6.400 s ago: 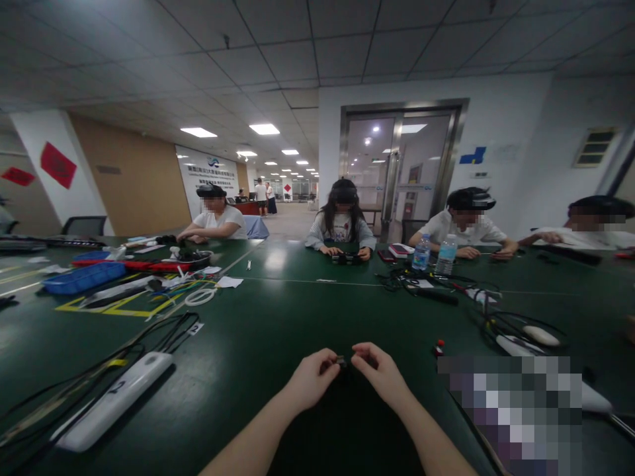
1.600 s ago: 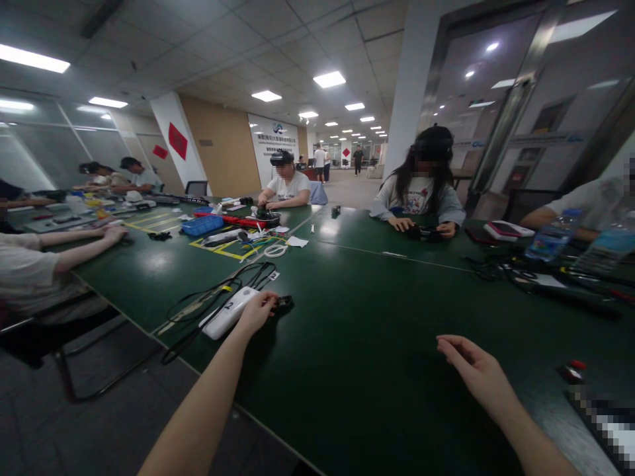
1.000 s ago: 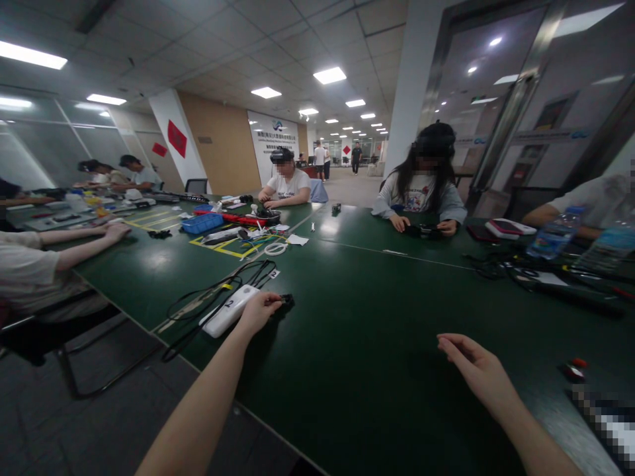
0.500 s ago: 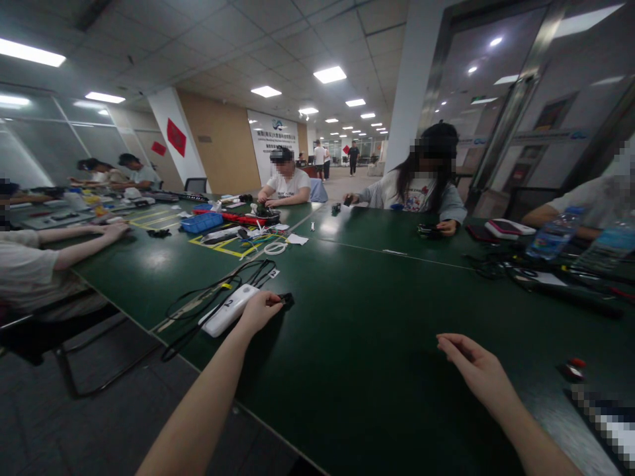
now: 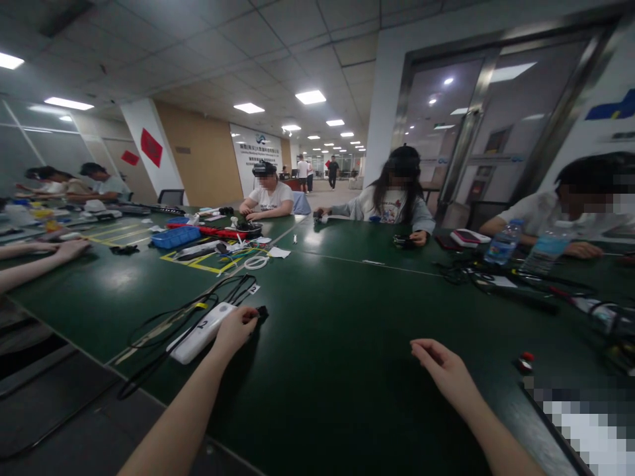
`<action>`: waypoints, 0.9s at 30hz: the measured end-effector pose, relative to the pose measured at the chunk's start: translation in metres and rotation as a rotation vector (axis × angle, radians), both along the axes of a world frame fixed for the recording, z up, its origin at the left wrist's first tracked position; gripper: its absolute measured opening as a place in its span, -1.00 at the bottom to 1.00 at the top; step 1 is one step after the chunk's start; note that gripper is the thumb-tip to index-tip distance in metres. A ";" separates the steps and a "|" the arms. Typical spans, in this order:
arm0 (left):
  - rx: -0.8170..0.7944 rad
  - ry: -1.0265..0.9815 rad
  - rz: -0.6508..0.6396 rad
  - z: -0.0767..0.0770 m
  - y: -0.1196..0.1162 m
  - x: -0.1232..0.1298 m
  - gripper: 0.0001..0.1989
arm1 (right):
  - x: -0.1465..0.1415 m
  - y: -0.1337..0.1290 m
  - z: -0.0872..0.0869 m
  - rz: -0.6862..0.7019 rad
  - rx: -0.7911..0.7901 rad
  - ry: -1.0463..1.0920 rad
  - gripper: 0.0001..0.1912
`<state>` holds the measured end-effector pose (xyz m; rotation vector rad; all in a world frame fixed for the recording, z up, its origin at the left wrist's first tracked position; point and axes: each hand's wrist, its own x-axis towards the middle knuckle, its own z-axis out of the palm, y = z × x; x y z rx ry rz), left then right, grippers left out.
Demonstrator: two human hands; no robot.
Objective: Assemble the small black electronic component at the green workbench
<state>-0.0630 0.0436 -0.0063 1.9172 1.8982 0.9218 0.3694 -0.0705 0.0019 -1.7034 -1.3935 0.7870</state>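
Out over the green table (image 5: 317, 370), my left hand (image 5: 235, 330) pinches a small black object (image 5: 262, 312) whose kind I cannot make out. Just beside that wrist lies a white oblong box (image 5: 198, 334) marked 2, with black cables (image 5: 171, 317) looped around it and a small tag (image 5: 254, 289) also marked 2. On the right, my right hand (image 5: 441, 367) has thumb and fingers pressed together above the table; anything between the tips is too small to see. A small red and black object (image 5: 526, 362) lies to its right.
A blue basket (image 5: 176, 237), coloured wires (image 5: 243, 254) and a white cable coil (image 5: 256, 262) lie at the far left. Water bottles (image 5: 505, 241) and black cables stand and lie at right. Several people sit around the table. A blurred-out flat device (image 5: 580, 423) is nearby.
The view has turned to the right, so things appear shifted left. My left hand still holds the black object, and both hands keep nearly the same pose.
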 end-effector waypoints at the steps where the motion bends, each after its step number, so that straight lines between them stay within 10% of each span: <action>1: -0.004 0.023 0.006 0.002 0.000 0.001 -0.80 | -0.001 0.000 0.000 0.003 0.004 0.005 -0.66; 7: -0.054 0.081 -0.106 0.014 0.002 0.033 -0.76 | -0.002 -0.002 0.001 0.014 0.024 0.038 -0.69; 20: -0.223 -0.116 -0.762 0.011 -0.054 0.227 -0.57 | -0.006 -0.005 0.002 0.030 0.119 0.097 -0.81; 27: -0.202 -0.191 -0.852 0.008 -0.073 0.233 -0.55 | -0.008 -0.008 0.002 0.102 0.125 0.038 -0.68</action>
